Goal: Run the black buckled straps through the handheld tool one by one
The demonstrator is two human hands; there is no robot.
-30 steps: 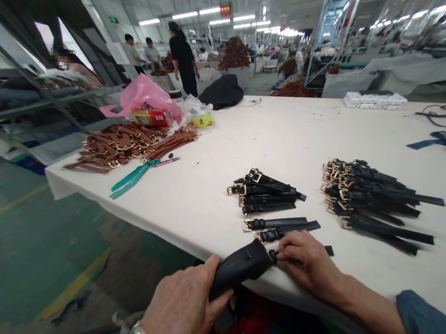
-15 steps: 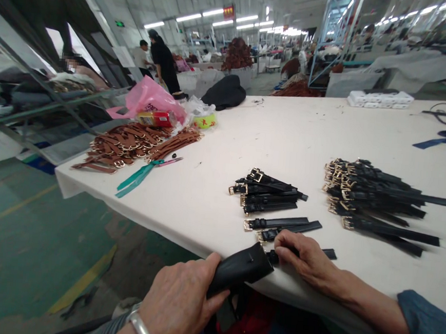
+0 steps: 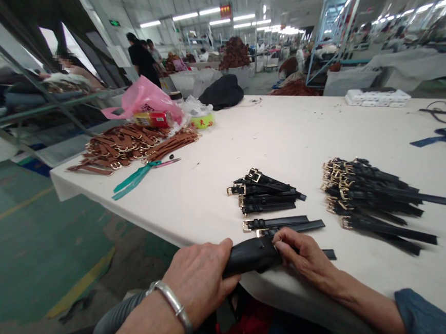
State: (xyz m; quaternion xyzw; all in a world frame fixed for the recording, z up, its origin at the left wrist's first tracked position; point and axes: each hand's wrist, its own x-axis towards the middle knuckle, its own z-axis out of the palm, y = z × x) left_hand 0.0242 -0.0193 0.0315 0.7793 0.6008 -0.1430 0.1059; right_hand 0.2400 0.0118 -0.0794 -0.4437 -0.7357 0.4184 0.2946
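Note:
My left hand [image 3: 203, 271] is wrapped round a black tube-like tool [image 3: 252, 256] with a wide front end, held over the table's near edge. What kind of tool it is, I cannot make out. My right hand [image 3: 301, 250] pinches a black buckle strap [image 3: 330, 254] at the tool's mouth; the strap's tail shows beyond the hand, and the hand and tool hide its buckle end. Just behind lie two loose black straps [image 3: 280, 223] with gold buckles. Farther back is a small pile of similar straps [image 3: 271, 194], and a bigger pile [image 3: 375, 197] sits to the right.
On the white table [image 3: 216, 156], brown straps [image 3: 120, 146] are heaped at left beside teal-handled scissors or snips [image 3: 137, 178] and a pink bag [image 3: 147, 99]. A black cap [image 3: 223, 92] and a white pack [image 3: 377, 98] lie at the far edge. People stand beyond.
The tool and my left hand have moved a little right and up, so the tool's mouth now meets my right fingers and covers the strap's buckle end. My right hand has barely moved.

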